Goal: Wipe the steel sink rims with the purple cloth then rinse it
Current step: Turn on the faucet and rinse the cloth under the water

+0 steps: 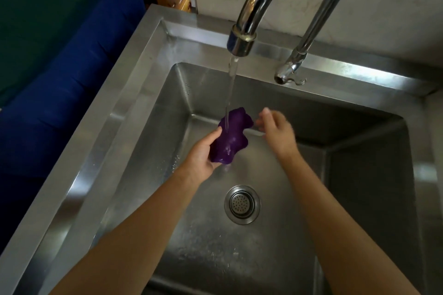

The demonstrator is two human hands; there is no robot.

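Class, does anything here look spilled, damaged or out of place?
Nothing stands out. Water from the faucet lands on the purple cloth, held by the left hand over the sink; the right hand is beside it.

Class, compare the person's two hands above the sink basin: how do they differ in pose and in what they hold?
The left hand holds the purple cloth under the running water; the right hand sits beside the cloth's edge, contact unclear. The left hand looks sharp; the right hand is blurred. Both are bare, above the sink.
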